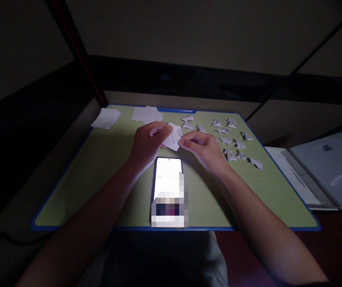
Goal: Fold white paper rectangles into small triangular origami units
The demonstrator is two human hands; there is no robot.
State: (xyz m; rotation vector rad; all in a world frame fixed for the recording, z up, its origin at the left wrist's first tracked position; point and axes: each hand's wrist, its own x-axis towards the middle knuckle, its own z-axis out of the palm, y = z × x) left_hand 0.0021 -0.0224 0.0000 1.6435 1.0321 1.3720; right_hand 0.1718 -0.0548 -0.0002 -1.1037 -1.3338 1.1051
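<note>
Between my hands is a small folded piece of white paper (173,137) with several creased flaps, raised above the table. My left hand (149,141) pinches its left side, thumb on top. At the lower right edge, my right hand (203,147) grips the paper between thumb and fingertip. Just below the hands a phone (167,179) lies with its screen lit and partly blurred out. Several small folded paper figures (238,143) are spread over the right part of the table, some close to my right hand.
A green table (99,179) with a blue edge is under everything. White paper sheets (106,118) lie at its far left corner, and another paper pile (147,114) sits at the back. White, box-like objects (329,167) stand to the right. A wall rises behind.
</note>
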